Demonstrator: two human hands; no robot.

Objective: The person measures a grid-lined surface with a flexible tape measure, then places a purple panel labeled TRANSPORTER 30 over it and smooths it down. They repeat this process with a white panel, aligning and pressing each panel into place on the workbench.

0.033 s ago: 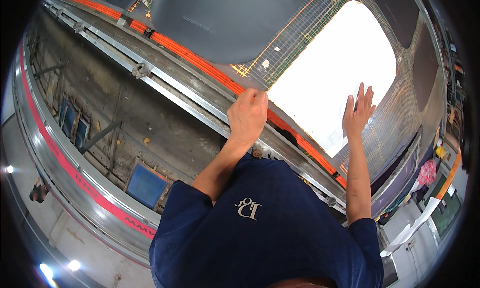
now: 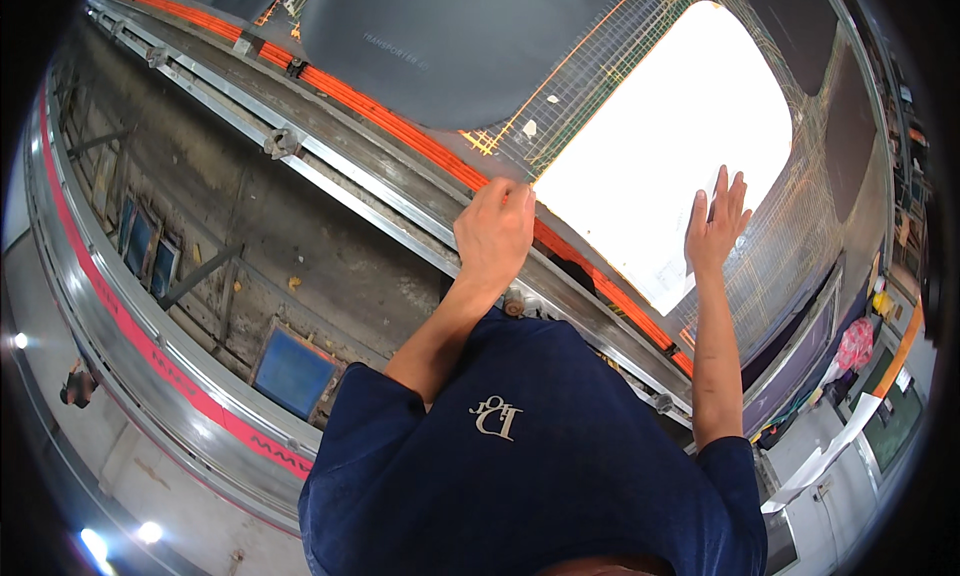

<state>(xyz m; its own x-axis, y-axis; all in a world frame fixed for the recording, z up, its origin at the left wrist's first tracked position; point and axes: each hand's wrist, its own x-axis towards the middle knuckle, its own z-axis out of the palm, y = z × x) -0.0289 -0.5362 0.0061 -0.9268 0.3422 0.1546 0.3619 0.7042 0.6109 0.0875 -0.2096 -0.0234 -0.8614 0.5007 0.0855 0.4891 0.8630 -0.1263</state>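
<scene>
Left hand [image 2: 495, 231], fingers curled, apparently gripping the white sheet's edge by the orange rail [image 2: 400, 126]; right hand [image 2: 715, 224] released, splayed flat on the large white rectangular sheet [image 2: 660, 146] at one o'clock upon the gridded tabletop [image 2: 780, 266].

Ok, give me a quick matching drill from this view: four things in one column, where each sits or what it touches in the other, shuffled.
Things:
1. left hand
2. right hand
3. dark round sheet
4. blue panel

Places:
A. down in the pit, lower left
B. flat on the white sheet, fingers spread
C. at the top, over the mesh table
D. on the table edge by the orange strip

Pairs: 1-D, 2-B, 3-C, 4-A
</scene>
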